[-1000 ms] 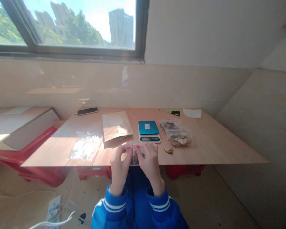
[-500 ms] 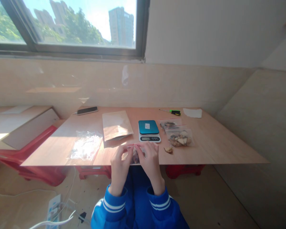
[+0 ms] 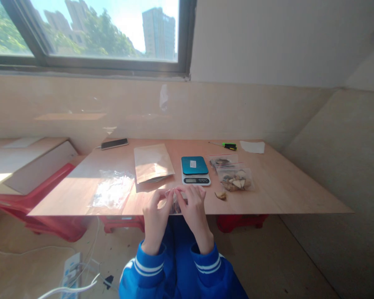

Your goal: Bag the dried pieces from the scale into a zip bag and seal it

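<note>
Small clear bag (image 3: pixel 175 204), lower centre of frame, at tabletop (image 3: pixel 283 187) near edge. Left hand (image 3: pixel 154 216) and right hand (image 3: pixel 193 209) both pinch its top edge. Likely light, limp, slippery film; grip the stiffer top strip.

Sleeves (image 3: pixel 149 270): blue, white-striped cuffs. Scale with teal platform (image 3: pixel 195 170), white base (black display). At 11 o'clock, tan paper envelope (image 3: pixel 152 163). Screwdriver (image 3: pixel 227 145): green-and-black handle.

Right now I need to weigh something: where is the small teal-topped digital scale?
The teal-topped digital scale sits mid-table in the head view, just beyond both hands, between the brown paper pouch and the clear filled bags.
</note>
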`<state>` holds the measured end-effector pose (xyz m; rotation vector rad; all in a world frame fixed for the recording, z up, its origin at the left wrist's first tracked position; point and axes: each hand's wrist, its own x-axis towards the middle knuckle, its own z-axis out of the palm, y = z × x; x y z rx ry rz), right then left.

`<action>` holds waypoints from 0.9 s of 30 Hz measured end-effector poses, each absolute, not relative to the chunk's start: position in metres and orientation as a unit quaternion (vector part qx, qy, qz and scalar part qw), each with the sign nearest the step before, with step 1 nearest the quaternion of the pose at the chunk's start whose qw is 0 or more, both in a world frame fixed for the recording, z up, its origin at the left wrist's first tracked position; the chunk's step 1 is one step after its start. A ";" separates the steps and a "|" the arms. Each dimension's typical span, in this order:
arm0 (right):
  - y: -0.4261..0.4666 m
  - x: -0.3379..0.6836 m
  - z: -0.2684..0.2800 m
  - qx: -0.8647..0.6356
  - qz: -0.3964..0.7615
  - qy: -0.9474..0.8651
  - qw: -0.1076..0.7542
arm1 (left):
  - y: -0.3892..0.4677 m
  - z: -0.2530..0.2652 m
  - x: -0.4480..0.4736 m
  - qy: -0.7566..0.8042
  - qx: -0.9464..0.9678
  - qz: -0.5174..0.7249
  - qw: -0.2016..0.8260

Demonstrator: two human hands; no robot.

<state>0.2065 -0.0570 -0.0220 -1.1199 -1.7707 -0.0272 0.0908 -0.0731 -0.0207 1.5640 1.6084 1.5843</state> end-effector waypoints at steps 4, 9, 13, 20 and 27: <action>-0.057 0.206 -0.023 -0.459 -0.002 -0.734 0.501 | -0.073 -0.021 0.091 0.572 0.555 0.570 0.200; -0.055 0.211 -0.026 -0.464 0.034 -0.714 0.524 | -0.073 -0.018 0.087 0.529 0.558 0.577 0.276; -0.055 0.215 -0.024 -0.471 0.053 -0.699 0.536 | -0.075 -0.014 0.083 0.502 0.538 0.594 0.325; -0.063 0.212 -0.013 -0.456 0.068 -0.711 0.532 | -0.080 -0.010 0.084 0.508 0.527 0.617 0.289; -0.066 0.209 -0.006 -0.443 0.055 -0.717 0.535 | -0.082 -0.009 0.087 0.515 0.538 0.612 0.268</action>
